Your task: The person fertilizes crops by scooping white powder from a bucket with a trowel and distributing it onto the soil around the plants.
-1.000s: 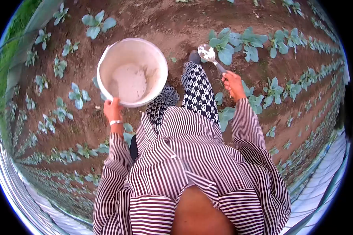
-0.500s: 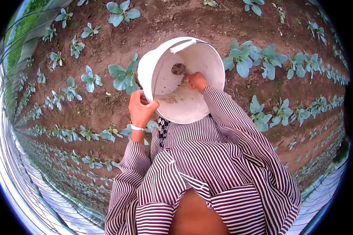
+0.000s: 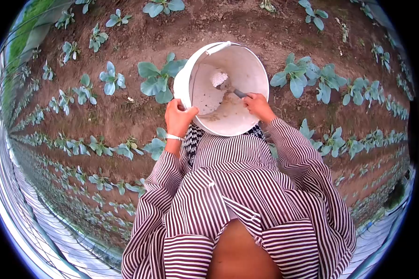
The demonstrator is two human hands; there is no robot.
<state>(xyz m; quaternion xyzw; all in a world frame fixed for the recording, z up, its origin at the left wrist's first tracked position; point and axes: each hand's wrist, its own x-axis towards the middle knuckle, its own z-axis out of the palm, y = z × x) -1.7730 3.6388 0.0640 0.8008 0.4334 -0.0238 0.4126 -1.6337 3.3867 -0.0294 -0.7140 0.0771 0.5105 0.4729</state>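
A white bucket (image 3: 246, 63) is tilted in front of my body, its mouth facing me. My left hand (image 3: 179, 121) is closed on the bucket's left rim, thumb on the near side. My right hand (image 3: 260, 107) is closed around the dark handle of a small scoop (image 3: 239, 93), whose head is inside the bucket. White granules (image 3: 218, 78) are heaped on the scoop's head. Dark specks and brown smears mark the bucket's inside. The bucket's wire handle with a white grip (image 3: 217, 48) lies against the upper rim.
Rows of leafy green seedlings (image 3: 157, 80) grow in brown soil (image 3: 125, 51) on both sides and behind the bucket. A plant (image 3: 291, 74) stands just right of it. Curved hoops and pale sheeting (image 3: 14, 195) run along the left edge.
The scoop's head, bare and dark before, now carries white granules. My right hand has moved right and down, showing more of the handle. My left hand still grips the rim.
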